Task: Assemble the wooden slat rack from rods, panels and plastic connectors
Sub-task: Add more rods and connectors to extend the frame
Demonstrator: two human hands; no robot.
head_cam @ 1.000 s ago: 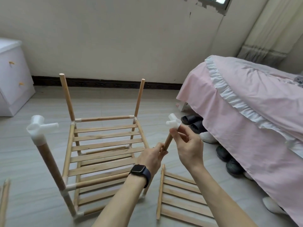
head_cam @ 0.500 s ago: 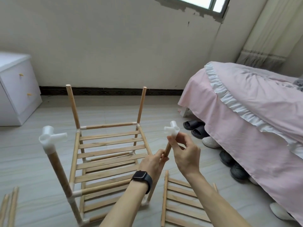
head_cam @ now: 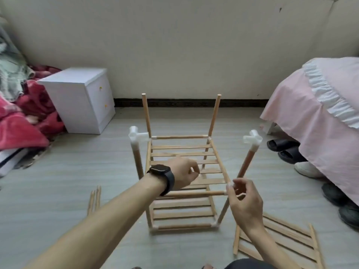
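Observation:
The wooden rack (head_cam: pixel 182 172) stands on the floor in the middle, with two slat panels between four upright rods. White plastic connectors cap the front left rod (head_cam: pixel 135 135) and the front right rod (head_cam: pixel 252 140); the two back rods have bare tops. My left hand (head_cam: pixel 182 174), with a black watch on the wrist, hovers over the upper slat panel with loosely curled fingers and holds nothing. My right hand (head_cam: pixel 244 202) pinches the front right rod at its middle joint.
A spare slat panel (head_cam: pixel 281 243) lies on the floor at the lower right, and loose rods (head_cam: pixel 94 199) lie at the left. A white nightstand (head_cam: pixel 83 100) and red blankets (head_cam: pixel 23 121) are at the left. A pink-covered bed (head_cam: pixel 320 113) with shoes (head_cam: pixel 285 150) stands at the right.
My left hand let go of the front right rod and moved left over the slats. My right hand left the white connector on the rod's top and dropped to the middle joint.

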